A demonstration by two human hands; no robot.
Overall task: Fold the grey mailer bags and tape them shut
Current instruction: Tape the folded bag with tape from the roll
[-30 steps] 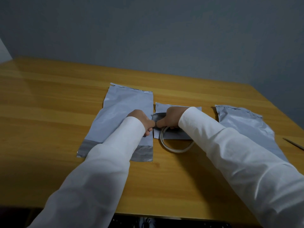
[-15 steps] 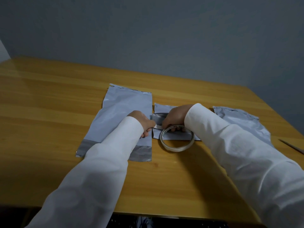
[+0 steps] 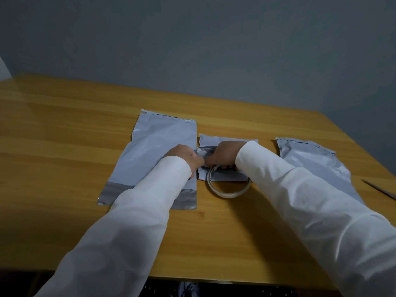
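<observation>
We see a wooden desk against a grey wall. The folded mailer bag lies mid-desk, 1 flat mailer bag just left of it, another well right. Both hands curl their fingers onto it, the right gripping the tape roll at its near edge.
</observation>
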